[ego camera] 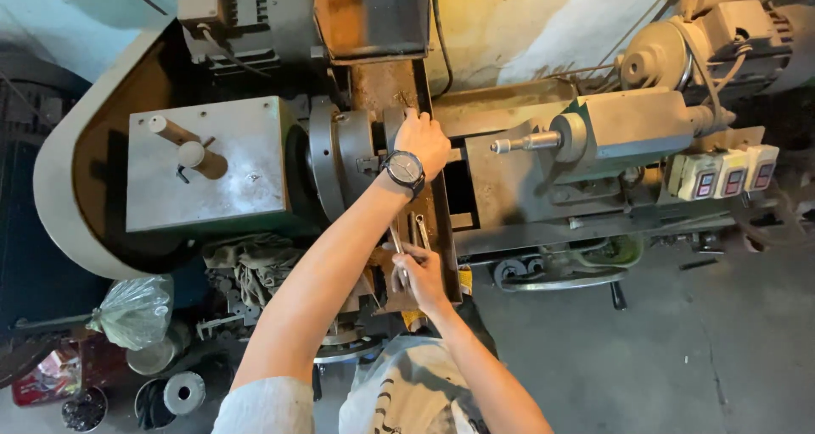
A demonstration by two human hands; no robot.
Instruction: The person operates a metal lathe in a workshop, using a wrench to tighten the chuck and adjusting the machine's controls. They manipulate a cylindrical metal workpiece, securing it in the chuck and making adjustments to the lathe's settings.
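My left hand [422,141], with a wristwatch [405,169] on its wrist, reaches over the lathe and closes on a metal part right beside the round chuck [340,158]. What the fingers hold is hidden under the hand. My right hand [418,274] is lower, at the front of the lathe bed, and grips a slim metal tool [396,246] that points up toward the chuck. Other loose metal tools [420,229] lie on the rusty tray next to it.
The grey headstock box [208,162] with two levers is left of the chuck. To the right, the tailstock [611,133] points its spindle at the chuck. Three switch boxes [730,175] and a motor [713,35] sit far right. Rags [255,264] and a plastic bag [136,311] lie lower left.
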